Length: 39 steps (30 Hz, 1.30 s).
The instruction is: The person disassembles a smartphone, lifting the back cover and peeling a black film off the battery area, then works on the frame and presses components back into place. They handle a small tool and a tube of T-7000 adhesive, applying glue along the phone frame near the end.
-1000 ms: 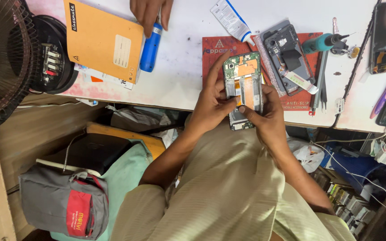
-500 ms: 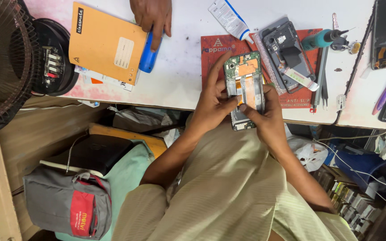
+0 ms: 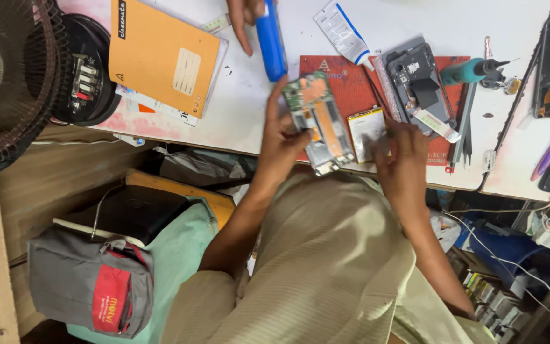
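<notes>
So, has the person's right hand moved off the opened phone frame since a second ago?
Yes. The right hand has left the opened phone frame and shifted right along the red work mat, now touching the flat white battery. The left hand holds the frame alone.

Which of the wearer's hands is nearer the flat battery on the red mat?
Right. The right hand rests on the battery; the left hand holds the opened phone frame beside it.

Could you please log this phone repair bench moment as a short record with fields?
left hand: grips the opened phone frame, tilted over the table edge
right hand: rests on the flat battery
mat: red work mat beneath both
second phone: opened, dark, on mat
tools: teal screwdriver, tweezers
other person's hand: holds blue cylinder
</notes>
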{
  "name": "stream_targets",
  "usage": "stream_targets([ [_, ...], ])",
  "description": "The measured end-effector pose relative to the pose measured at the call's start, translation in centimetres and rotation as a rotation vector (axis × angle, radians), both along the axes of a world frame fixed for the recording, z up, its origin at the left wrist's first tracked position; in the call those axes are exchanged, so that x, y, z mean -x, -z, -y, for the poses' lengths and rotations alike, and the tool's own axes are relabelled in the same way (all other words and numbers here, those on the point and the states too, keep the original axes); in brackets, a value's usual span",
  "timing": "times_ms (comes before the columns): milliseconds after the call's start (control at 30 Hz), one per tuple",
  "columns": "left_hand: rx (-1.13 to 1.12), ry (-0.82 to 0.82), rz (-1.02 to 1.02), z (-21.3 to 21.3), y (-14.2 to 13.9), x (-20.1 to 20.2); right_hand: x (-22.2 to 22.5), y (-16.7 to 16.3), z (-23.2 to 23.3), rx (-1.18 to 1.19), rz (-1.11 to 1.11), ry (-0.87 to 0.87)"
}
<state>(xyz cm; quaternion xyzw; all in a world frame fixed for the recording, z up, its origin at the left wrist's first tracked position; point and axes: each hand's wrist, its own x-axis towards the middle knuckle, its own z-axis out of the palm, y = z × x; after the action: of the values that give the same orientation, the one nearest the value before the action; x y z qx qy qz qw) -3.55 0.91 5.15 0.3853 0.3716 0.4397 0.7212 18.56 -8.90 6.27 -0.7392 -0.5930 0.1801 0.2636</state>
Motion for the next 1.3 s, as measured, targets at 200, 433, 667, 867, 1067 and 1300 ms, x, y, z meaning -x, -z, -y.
stream_targets([
  [200,0.027,-0.120,-0.031,-0.3,-0.1,2.6,0.9,1.1,-0.6,0.069,0.166,0.003],
  [433,0.044,-0.103,-0.010,0.1,0.2,2.0,-0.5,2.5,-1.2,0.097,0.011,0.038],
  [667,0.037,-0.079,-0.035,0.4,0.9,0.2,-1.6,0.5,-1.0,0.086,-0.538,0.213],
  [867,0.044,-0.038,0.017,0.0,1.7,-1.5,0.4,-2.6,-1.1,0.041,-0.737,0.109],
  [1067,0.016,-0.055,0.096,0.1,1.8,-2.9,2.0,-2.9,-2.1,0.108,-0.567,0.105],
  [1300,-0.045,0.025,0.062,0.5,1.2,-3.6,1.2,-2.1,-2.7,0.098,-0.676,0.159],
])
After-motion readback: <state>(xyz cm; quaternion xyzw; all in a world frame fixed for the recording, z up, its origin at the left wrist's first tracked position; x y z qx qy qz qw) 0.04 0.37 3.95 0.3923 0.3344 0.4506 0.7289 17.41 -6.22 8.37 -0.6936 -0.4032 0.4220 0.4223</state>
